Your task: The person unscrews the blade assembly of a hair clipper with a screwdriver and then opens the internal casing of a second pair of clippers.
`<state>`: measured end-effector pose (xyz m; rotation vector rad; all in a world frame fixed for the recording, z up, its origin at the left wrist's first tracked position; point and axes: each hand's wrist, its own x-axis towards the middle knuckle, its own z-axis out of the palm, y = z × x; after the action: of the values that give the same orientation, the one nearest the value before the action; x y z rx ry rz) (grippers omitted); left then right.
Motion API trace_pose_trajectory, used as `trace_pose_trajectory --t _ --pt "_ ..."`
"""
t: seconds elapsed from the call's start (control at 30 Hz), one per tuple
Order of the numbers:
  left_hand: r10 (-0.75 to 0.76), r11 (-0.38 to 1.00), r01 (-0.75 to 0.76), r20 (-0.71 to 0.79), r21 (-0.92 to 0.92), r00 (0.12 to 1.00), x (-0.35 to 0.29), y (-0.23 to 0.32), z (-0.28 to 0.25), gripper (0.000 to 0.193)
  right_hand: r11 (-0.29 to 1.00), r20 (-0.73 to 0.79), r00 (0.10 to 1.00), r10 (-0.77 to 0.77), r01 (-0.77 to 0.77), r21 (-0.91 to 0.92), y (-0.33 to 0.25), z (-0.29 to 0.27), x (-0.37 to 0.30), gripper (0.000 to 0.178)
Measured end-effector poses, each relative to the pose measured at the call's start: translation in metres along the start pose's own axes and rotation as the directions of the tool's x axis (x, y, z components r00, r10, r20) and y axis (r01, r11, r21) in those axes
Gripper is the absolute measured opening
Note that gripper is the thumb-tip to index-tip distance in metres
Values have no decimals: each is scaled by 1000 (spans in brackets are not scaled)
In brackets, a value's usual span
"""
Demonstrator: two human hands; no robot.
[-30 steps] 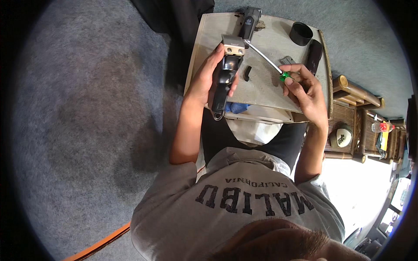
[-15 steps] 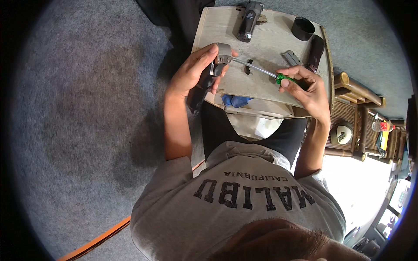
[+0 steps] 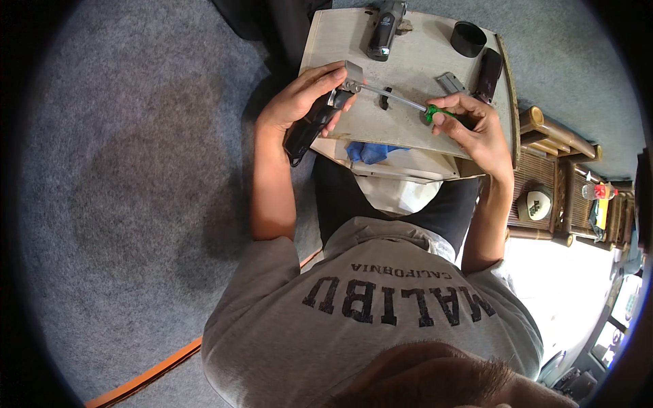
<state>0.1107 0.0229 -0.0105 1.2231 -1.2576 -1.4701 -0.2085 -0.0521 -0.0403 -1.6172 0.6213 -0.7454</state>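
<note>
Hands meet over the near-left part of a small pale desk [image 3: 408, 129] that sits in front of the seated person. The left hand [image 3: 299, 102] is closed around a black hair clipper [image 3: 309, 126], holding it at the desk's left edge with the metal blade end [image 3: 352, 76] tipped up over the top and the dark body hanging off toward the lap. The right hand [image 3: 476, 126] is wrapped around the green handle of a screwdriver [image 3: 401, 100], whose thin metal shaft runs leftward across the desk so that its tip meets the clipper's head just beside the blade. A small dark part [image 3: 385, 99] lies on the desk right under the shaft. Toward the far edge rests a second dark clipper [image 3: 383, 24], a black round cap [image 3: 469, 39] sits near the far-right corner, and a long black piece [image 3: 488, 75] lies along the right edge with a grey metal blade [image 3: 451, 83] beside it. Blue cloth [image 3: 371, 151] peeks from beneath the near edge
</note>
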Motion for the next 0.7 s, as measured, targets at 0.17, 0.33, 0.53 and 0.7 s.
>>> trace_pose_trajectory --t 0.17,0.33,0.53,0.7 --pt "30 998 -29 18 -52 999 -1 2 0 52 1000 3 1000 -18 18 -16 4 -1 0 23" --pt "36 997 -35 13 -73 999 -1 -2 -4 51 1000 -11 1000 -9 9 2 5 1 1 23" --pt "74 996 -74 15 -54 997 -1 -4 -4 49 999 -19 1000 13 -13 -35 2 2 0 24" --pt "129 989 -125 51 -77 990 0 -8 -7 48 1000 -26 1000 -2 2 -23 6 -1 1 24"
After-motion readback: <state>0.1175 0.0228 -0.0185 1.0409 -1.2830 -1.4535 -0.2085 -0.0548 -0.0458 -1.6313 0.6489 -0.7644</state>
